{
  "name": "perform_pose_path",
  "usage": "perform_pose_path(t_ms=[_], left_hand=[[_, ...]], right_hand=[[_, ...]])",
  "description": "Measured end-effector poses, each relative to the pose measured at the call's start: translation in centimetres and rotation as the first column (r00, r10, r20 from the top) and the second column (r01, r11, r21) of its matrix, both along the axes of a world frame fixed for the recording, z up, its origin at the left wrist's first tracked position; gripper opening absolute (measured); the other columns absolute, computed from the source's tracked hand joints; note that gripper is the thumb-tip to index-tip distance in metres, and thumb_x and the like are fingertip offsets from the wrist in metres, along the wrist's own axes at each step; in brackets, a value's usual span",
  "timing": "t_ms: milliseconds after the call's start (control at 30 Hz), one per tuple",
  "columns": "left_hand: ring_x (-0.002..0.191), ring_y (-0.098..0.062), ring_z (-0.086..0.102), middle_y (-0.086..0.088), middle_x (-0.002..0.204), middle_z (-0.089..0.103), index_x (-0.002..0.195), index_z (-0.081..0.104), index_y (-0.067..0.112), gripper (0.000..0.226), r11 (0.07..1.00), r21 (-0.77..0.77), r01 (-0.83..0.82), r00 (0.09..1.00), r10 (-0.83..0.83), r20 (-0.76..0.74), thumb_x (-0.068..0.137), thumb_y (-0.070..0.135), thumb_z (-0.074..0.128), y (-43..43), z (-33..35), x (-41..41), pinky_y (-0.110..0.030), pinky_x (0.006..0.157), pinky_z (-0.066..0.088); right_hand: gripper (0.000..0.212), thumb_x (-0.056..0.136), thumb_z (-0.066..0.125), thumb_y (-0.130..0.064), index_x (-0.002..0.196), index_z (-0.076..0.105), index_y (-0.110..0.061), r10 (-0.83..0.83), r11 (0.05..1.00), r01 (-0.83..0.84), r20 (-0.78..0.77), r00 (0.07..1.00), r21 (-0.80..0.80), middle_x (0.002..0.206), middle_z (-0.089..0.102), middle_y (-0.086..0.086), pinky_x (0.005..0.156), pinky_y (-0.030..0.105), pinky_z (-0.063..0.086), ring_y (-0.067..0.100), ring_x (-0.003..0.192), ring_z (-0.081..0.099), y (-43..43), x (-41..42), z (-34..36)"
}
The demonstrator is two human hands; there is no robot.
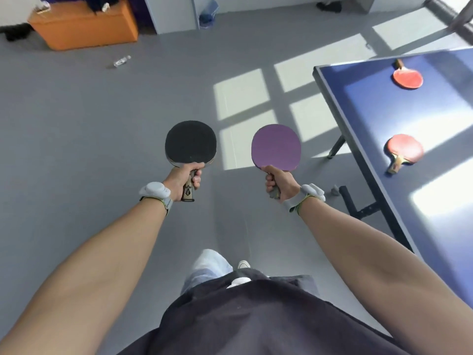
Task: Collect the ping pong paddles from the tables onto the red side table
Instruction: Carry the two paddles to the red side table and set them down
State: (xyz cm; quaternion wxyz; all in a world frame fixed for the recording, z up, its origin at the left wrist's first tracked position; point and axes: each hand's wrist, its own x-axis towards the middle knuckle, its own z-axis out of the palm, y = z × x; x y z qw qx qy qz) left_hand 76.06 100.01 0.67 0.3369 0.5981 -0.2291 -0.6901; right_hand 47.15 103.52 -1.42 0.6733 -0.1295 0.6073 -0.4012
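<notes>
Head view: the person stands on a grey floor [102, 149] with both bare arms stretched forward. The left hand [183, 181] has its fingers wrapped tight round the handle of a black paddle [190, 143], blade pointing away from the body, flat face up toward the camera. The right hand [277, 181] is closed the same way round the handle of a purple paddle [276, 147], held level with the black one; the two blades are side by side, apart, both over the floor and not over any table. Each wrist carries a pale grey band with a small pod.

To the right runs a blue ping pong table [363, 119], its near-left corner toward the top of the view. Two more paddles lie flat on it, red faces up: the far red paddle [407, 78] near the table's far end, handle pointing away, and the near red paddle [404, 149] further along toward the person, handle pointing toward the left edge. They are well apart from each other.

At the top left corner an orange box-like bench [84, 26] stands against the wall, and a clear plastic bottle [121, 61] lies on the floor near it
</notes>
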Motion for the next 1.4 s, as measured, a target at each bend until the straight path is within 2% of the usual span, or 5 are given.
perform_pose_path(t_ms=[333, 567, 1033, 1267, 1400], left_hand=[[0.038, -0.006, 0.041, 0.002, 0.064, 0.052, 0.081, 0.059, 0.016, 0.018, 0.999, 0.036, 0.001, 1.000, 0.000, -0.029, 0.097, 0.015, 0.069, -23.4, -3.9, 0.9, -0.017, 0.039, 0.037], [0.037, -0.006, 0.040, 0.002, 0.064, 0.050, 0.086, 0.057, 0.017, 0.016, 0.999, 0.036, 0.031, 0.997, -0.029, -0.077, 0.099, 0.014, 0.066, -40.2, -2.2, 0.2, -0.016, 0.037, 0.036], [0.038, -0.005, 0.042, 0.002, 0.064, 0.051, 0.081, 0.056, 0.017, 0.020, 0.955, 0.044, 0.294, 0.956, -0.294, 0.009, 0.097, 0.013, 0.067, -71.8, -3.2, -16.1, -0.016, 0.038, 0.037], [0.038, -0.005, 0.040, 0.003, 0.066, 0.049, 0.087, 0.058, 0.020, 0.015, 0.943, -0.033, 0.331, 0.944, -0.331, 0.018, 0.098, 0.014, 0.067, -88.6, 0.6, -25.1, -0.016, 0.038, 0.035], [0.038, -0.005, 0.041, 0.003, 0.065, 0.050, 0.088, 0.058, 0.020, 0.015, 0.939, -0.004, 0.345, 0.939, -0.345, 0.007, 0.098, 0.014, 0.067, -96.1, -0.8, -30.1, -0.015, 0.038, 0.036]], right_hand=[[0.026, 0.093, 0.072, -0.011, 0.076, 0.053, -0.018, -0.024, 1.000, 0.025, -0.116, 0.993, 0.009, 0.063, 0.045, 0.002, 0.037, 0.017, 0.032, 0.008, 0.038, 0.034, -22.2, 1.2, -1.9], [0.021, 0.096, 0.068, -0.016, 0.078, 0.057, -0.018, -0.159, 0.987, 0.157, -0.065, 0.985, -0.028, 0.061, 0.041, -0.001, 0.039, 0.017, 0.029, 0.008, 0.042, 0.032, -35.9, 1.2, -0.1], [0.007, 0.097, 0.065, -0.015, 0.092, 0.062, -0.015, -0.312, 0.950, 0.312, -0.035, 0.950, 0.005, 0.061, 0.040, 0.000, 0.037, 0.016, 0.030, 0.007, 0.037, 0.033, -63.3, -12.7, -3.0], [0.032, 0.092, 0.073, -0.024, 0.072, 0.048, -0.020, -0.328, 0.943, 0.331, -0.072, 0.942, 0.040, 0.059, 0.040, -0.001, 0.050, 0.019, 0.025, 0.009, 0.036, 0.036, -77.8, -21.6, -0.7], [0.023, 0.094, 0.071, -0.020, 0.079, 0.054, -0.019, -0.357, 0.933, 0.359, -0.057, 0.932, 0.025, 0.052, 0.041, -0.002, 0.038, 0.014, 0.030, 0.009, 0.036, 0.034, -84.1, -26.2, -1.0]])
